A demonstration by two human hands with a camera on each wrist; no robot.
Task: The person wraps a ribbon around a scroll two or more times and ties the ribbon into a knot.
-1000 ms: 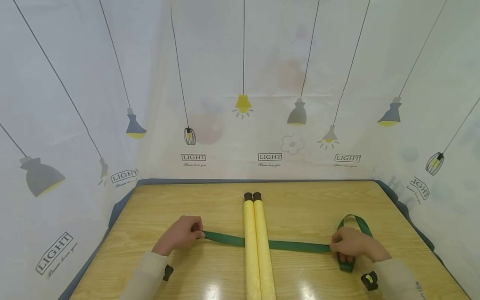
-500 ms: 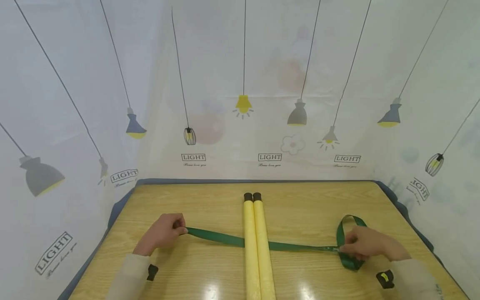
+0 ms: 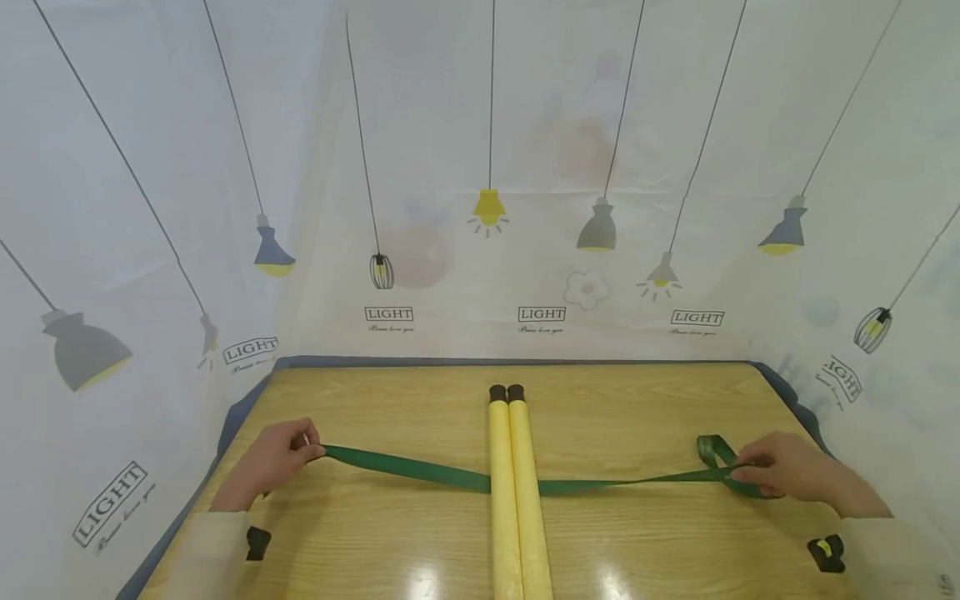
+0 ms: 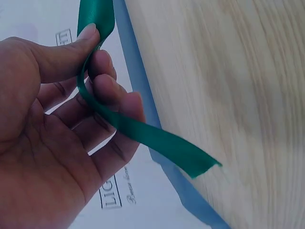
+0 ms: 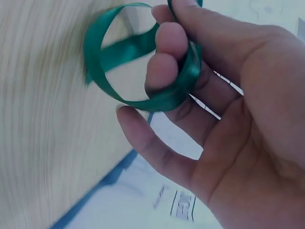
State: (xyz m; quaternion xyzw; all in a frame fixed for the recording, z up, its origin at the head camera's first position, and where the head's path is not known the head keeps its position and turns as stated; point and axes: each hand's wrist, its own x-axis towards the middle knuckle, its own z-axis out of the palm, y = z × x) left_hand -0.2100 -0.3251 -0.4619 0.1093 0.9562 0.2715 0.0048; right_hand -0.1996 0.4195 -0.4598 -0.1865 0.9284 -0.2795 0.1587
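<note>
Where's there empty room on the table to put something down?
Bare table lies behind the ribbon, either side of the tubes, and in front, between tubes and sleeves. It's crowded where ribbon crosses under tubes and where it loops by the right hand.

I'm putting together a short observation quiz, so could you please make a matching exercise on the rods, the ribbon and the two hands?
1. Yellow rods
2. Green ribbon
3. Left hand
4. Right hand

A. Pinches near a loose end
B. Side by side, with dark far tips
C. Holds beside a loop
D. Passes beneath the pair

Pairs: 1-B; 2-D; 3-A; 4-C
</note>
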